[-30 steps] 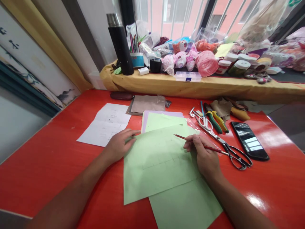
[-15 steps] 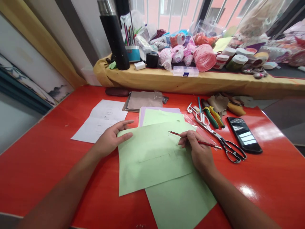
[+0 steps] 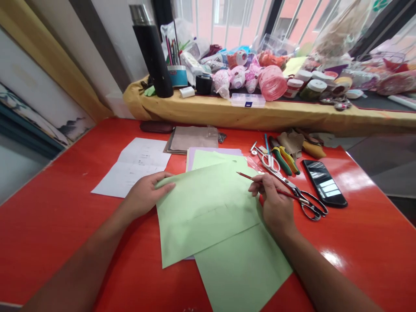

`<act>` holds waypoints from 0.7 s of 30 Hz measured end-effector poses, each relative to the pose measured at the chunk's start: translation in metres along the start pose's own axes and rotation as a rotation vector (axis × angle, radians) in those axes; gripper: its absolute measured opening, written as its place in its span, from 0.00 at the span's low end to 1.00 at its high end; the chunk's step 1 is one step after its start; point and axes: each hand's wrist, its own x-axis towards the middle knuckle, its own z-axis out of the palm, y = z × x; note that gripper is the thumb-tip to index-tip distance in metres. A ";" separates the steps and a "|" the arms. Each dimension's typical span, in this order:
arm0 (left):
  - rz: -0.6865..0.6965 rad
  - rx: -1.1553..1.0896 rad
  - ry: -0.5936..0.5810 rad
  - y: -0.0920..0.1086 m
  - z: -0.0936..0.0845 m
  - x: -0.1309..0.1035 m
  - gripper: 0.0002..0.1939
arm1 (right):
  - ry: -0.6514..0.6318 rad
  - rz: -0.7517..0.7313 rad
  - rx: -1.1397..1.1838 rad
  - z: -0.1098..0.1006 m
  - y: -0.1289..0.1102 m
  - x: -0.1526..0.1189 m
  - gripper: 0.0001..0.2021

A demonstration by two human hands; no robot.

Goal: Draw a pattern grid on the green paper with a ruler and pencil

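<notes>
My left hand [image 3: 150, 193] pinches the upper left corner of a light green sheet of paper [image 3: 198, 229], thumb on top and fingers behind the edge. The sheet is slightly bowed and carries a faint pencil line across its middle. In my right hand [image 3: 276, 201] is a dark red pencil [image 3: 294, 196], its tip pointing left above the sheet's upper right part. A second green sheet [image 3: 240, 273] lies partly under the first, with lilac paper [image 3: 224, 151] beneath. To the left is a folded white printed sheet [image 3: 130, 167].
Right of the papers lie large scissors [image 3: 312, 206], white-handled scissors [image 3: 270, 163], green-yellow pliers [image 3: 286, 160] and a black phone [image 3: 325, 184]. Brown-grey sheets [image 3: 195, 138] rest at the back. A cluttered ledge behind holds a black thermos [image 3: 152, 60] and several jars [image 3: 313, 89].
The left side of the top green sheet has been raised and drawn slightly left by my left hand, bowing it. My right hand with the pencil has moved slightly right. The view has shifted a little.
</notes>
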 end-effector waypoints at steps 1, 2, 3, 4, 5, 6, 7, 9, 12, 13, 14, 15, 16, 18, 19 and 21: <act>-0.012 -0.039 0.020 0.001 -0.001 -0.001 0.21 | 0.015 0.001 0.006 0.000 0.000 0.000 0.18; -0.022 -0.083 0.043 0.001 -0.001 -0.002 0.22 | 0.031 0.002 0.012 -0.001 -0.001 0.000 0.18; -0.030 -0.133 0.070 0.001 -0.001 -0.002 0.23 | 0.047 0.003 0.017 -0.001 -0.001 0.001 0.19; -0.035 -0.189 0.099 0.001 -0.002 -0.002 0.24 | 0.066 0.003 0.020 -0.001 -0.001 0.001 0.19; -0.036 -0.249 0.128 0.000 -0.002 -0.001 0.26 | 0.086 0.001 0.023 -0.002 0.000 0.001 0.20; -0.036 -0.311 0.155 0.000 -0.002 0.000 0.27 | 0.107 -0.002 0.025 -0.002 0.000 0.002 0.20; -0.035 -0.373 0.179 -0.001 -0.002 0.001 0.28 | 0.126 -0.005 0.025 -0.003 0.000 0.002 0.20; -0.030 -0.485 0.208 -0.001 0.000 0.004 0.31 | 0.145 -0.005 0.019 -0.003 -0.001 0.002 0.20; -0.021 -0.619 0.176 -0.001 0.007 0.005 0.32 | 0.114 0.012 -0.001 -0.003 -0.003 0.001 0.19; -0.019 -0.652 0.142 0.000 0.011 0.003 0.32 | 0.096 0.019 -0.008 -0.002 -0.004 0.000 0.19; -0.023 -0.679 0.097 0.001 0.016 0.002 0.32 | 0.069 0.025 -0.015 -0.002 -0.004 -0.001 0.20; -0.033 -0.698 0.052 0.001 0.021 -0.001 0.31 | 0.040 0.033 -0.018 -0.001 -0.004 -0.002 0.21; -0.045 -0.713 0.004 0.002 0.027 -0.004 0.30 | 0.009 0.037 -0.020 0.000 -0.004 -0.002 0.22; -0.062 -0.738 -0.067 0.002 0.036 -0.010 0.30 | -0.057 0.044 -0.015 0.002 -0.002 -0.005 0.25; -0.065 -0.748 -0.089 0.002 0.041 -0.012 0.31 | -0.088 0.045 -0.010 0.003 0.000 -0.006 0.26; -0.061 -0.761 -0.110 0.002 0.047 -0.016 0.31 | -0.143 0.043 0.016 0.004 0.003 -0.010 0.30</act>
